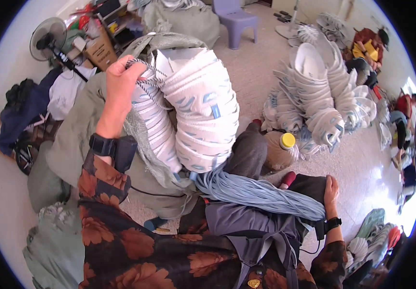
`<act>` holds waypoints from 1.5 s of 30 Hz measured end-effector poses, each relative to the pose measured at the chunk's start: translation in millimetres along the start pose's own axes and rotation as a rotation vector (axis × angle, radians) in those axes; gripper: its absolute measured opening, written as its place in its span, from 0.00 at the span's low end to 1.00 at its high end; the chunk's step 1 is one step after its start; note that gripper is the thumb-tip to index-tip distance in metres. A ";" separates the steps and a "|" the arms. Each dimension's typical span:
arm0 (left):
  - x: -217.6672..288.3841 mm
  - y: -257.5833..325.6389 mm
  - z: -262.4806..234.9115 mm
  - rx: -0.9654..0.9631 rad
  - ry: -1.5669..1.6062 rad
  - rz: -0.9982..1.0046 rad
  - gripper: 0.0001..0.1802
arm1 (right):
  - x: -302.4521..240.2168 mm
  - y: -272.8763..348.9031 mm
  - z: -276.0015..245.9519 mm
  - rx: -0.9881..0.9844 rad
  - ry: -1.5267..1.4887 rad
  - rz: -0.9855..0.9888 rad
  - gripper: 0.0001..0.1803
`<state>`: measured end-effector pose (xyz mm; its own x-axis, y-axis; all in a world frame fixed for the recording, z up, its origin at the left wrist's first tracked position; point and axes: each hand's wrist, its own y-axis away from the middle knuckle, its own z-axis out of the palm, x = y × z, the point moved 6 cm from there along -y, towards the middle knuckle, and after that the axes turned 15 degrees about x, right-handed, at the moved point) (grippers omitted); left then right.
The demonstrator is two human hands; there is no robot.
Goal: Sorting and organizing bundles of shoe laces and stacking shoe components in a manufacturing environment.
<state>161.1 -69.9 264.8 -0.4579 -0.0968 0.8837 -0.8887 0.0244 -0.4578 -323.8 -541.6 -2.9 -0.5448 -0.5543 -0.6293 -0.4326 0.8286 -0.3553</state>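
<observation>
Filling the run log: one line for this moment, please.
left hand: grips stacked white items | right hand: rests by blue cord bundle | yellow-capped bottle on floor

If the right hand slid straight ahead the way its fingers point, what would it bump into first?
The right hand rests on the knee, fingers pointing up the picture. Straight ahead it would probably meet the heap of white-and-blue stacked pieces on the floor; the bottle with a yellow cap sits left of that line. Depth is unclear.

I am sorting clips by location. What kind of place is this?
Probably a home room used as a small workshop: white stacked pieces lie heaped on the floor, the left hand lifts a tied bundle, and a purple plastic chair and fan stand nearby.
</observation>
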 end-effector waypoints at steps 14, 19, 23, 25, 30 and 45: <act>160.4 69.0 125.3 -0.405 0.419 -0.150 0.09 | 0.5 7.8 -11.5 0.099 -0.003 0.061 0.15; 215.9 67.4 199.6 -0.695 0.448 0.094 0.10 | -0.1 6.6 -34.8 0.061 -0.342 0.083 0.21; 237.1 81.6 230.6 -0.855 0.364 0.321 0.10 | -131.7 20.7 -73.3 -0.444 -1.123 0.509 0.31; 243.6 97.1 244.5 -0.780 0.417 0.319 0.04 | -158.7 45.0 -77.2 -0.597 -0.964 0.372 0.34; 259.2 155.4 273.5 -1.013 0.308 0.609 0.03 | -154.0 79.8 -33.5 -0.395 -1.020 0.233 0.32; 112.2 300.4 297.6 -1.038 0.170 0.950 0.09 | -120.7 143.2 0.7 -0.794 -0.841 0.339 0.19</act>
<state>-150.5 -369.6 197.5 -0.8124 0.4874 0.3200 0.1755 0.7278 -0.6629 -319.5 -356.0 21.6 -0.2050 0.1514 -0.9670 -0.8404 0.4792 0.2532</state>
